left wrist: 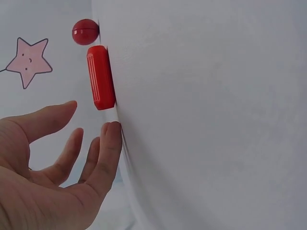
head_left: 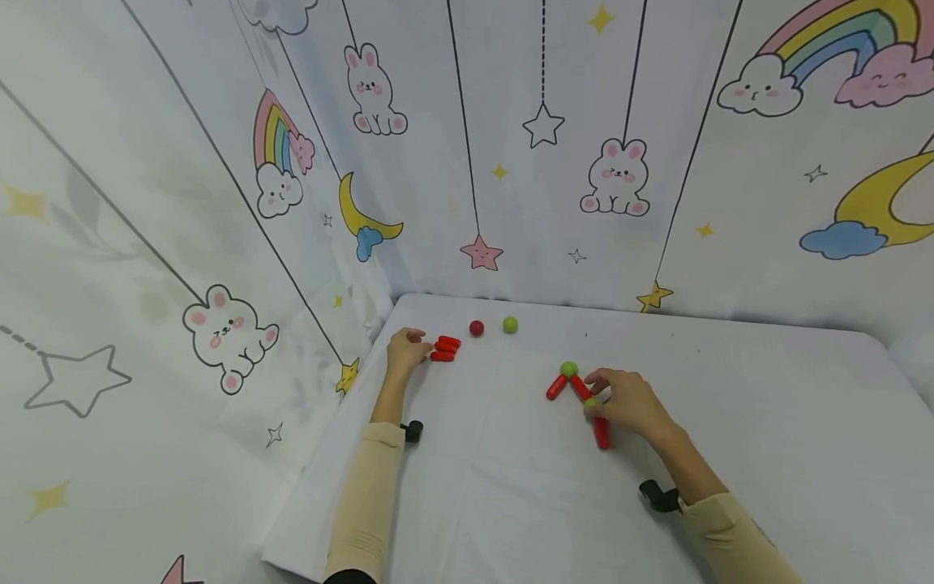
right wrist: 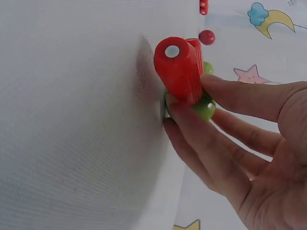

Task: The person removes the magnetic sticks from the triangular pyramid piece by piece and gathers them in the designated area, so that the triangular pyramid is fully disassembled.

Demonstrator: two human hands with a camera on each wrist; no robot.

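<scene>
White cloth-covered table [head_left: 730,422], cartoon backdrop behind. Left hand [head_left: 405,349] relaxed, empty, fingers just beside pile of red sticks [head_left: 444,348]. Right hand [head_left: 629,403] pinched on green ball [right wrist: 205,108] joining red sticks of small structure [head_left: 580,397], apparently steadying joint. Red ball [head_left: 477,328], loose green ball [head_left: 510,324] set apart near wall.

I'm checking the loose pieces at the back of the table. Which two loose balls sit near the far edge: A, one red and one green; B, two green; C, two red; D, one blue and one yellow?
A: in the head view a red ball and a green ball lie side by side, apart, near the far edge of the table, to the right of the left hand.
</scene>
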